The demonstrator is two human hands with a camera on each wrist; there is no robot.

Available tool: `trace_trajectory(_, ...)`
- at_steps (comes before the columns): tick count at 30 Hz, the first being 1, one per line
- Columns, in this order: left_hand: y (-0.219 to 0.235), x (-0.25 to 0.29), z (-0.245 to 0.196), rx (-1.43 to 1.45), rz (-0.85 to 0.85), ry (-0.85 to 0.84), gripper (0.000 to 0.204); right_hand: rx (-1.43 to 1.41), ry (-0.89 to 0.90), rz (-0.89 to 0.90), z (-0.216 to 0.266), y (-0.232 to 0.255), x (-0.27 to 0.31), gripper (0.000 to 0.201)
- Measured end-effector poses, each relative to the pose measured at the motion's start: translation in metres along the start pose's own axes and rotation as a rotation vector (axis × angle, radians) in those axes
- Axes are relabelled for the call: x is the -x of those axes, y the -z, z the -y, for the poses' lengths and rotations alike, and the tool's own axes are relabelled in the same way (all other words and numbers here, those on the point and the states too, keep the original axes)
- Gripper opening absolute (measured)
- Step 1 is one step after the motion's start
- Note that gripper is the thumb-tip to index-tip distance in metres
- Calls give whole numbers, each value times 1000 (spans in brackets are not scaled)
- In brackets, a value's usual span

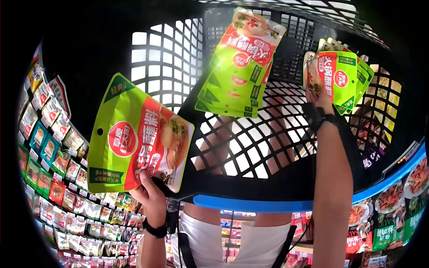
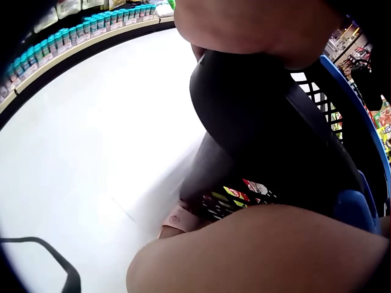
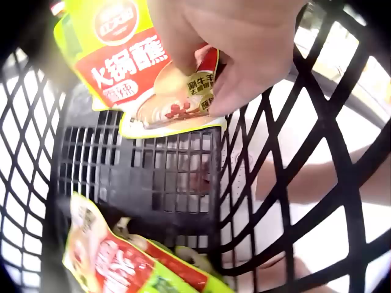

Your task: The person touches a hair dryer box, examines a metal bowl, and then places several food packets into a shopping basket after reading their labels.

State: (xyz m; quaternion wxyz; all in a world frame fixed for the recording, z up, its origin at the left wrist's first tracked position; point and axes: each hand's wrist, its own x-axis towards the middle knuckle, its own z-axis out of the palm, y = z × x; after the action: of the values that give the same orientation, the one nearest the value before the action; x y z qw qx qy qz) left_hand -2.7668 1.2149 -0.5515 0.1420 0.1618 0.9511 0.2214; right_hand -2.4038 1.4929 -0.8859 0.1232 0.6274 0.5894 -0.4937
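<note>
In the head view my left hand (image 1: 152,198) grips a green and red pouch (image 1: 123,138) by its lower edge, thumb on the printed front, outside the basket's rim. My right hand (image 1: 320,102) pinches several similar pouches (image 1: 342,78) by one end, inside the basket. A fanned stack of pouches (image 1: 234,73) lies between the hands. The right wrist view shows my right hand (image 3: 238,46) with its fingers on a pouch (image 3: 125,67), above other pouches (image 3: 122,262). Only part of my left hand (image 2: 256,24) appears in the left wrist view; its fingertips are hidden.
The black mesh basket has a blue rim (image 1: 254,204). Shelves of packets (image 1: 58,192) stand at the left, and sauce packs (image 1: 389,196) at the lower right. White shorts (image 1: 201,236) and legs show below the basket. Pale floor (image 2: 91,146) fills much of the left wrist view.
</note>
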Motion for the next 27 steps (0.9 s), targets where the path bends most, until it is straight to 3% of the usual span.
trace_trajectory(3, 9, -4, -10, -22, 164, 22, 21, -409, -249, 52, 36, 2, 14, 47)
trace_trajectory(4, 3, -2, -19, 119, 105, 170, 20, -534, -304, 51, 50, -3, 19, 49)
trace_trajectory(5, 5, -3, -19, 83, 139, 151, 19, -1125, -775, 3, 119, -13, 34, 52)
trace_trajectory(7, 11, -5, -11, 7, 201, 103, 19, -611, -479, 169, 167, -40, 38, 69)
trace_trajectory(9, 5, -1, -5, 153, 134, 134, 20, 207, 166, 29, 189, -78, 41, 74)
trace_trajectory(12, 7, -2, -13, 101, 169, 139, 21, 492, 292, -70, 207, -112, 59, 69)
trace_trajectory(15, 8, -2, -11, 75, 184, 114, 21, 568, 243, -25, 217, -123, 62, 46)
trace_trajectory(17, 10, -3, -14, 11, 222, 62, 21, 728, 304, -3, 205, -135, 53, 30)
trace_trajectory(18, 10, -2, -12, 71, 232, 133, 20, 808, 340, 1, 199, -139, 45, 24)
trace_trajectory(21, 6, -6, -20, 56, 205, 129, 18, 813, 454, 45, 216, -116, 48, 18)
trace_trajectory(22, 2, -1, -17, 271, 145, 317, 17, 827, 424, 134, 230, -103, 49, 18)
trace_trajectory(23, 8, -6, -17, 57, 256, 119, 19, 709, 485, 115, 241, -85, 64, 19)
trace_trajectory(25, 8, -17, -34, 13, 288, 45, 23, 475, 617, 35, 272, -41, 90, 21)
trace_trajectory(26, 5, -20, -28, -4, 245, -42, 20, 366, 568, 64, 289, -16, 107, 20)
trace_trajectory(27, 3, -20, -24, -18, 198, -126, 17, 257, 672, 39, 294, 6, 122, 17)
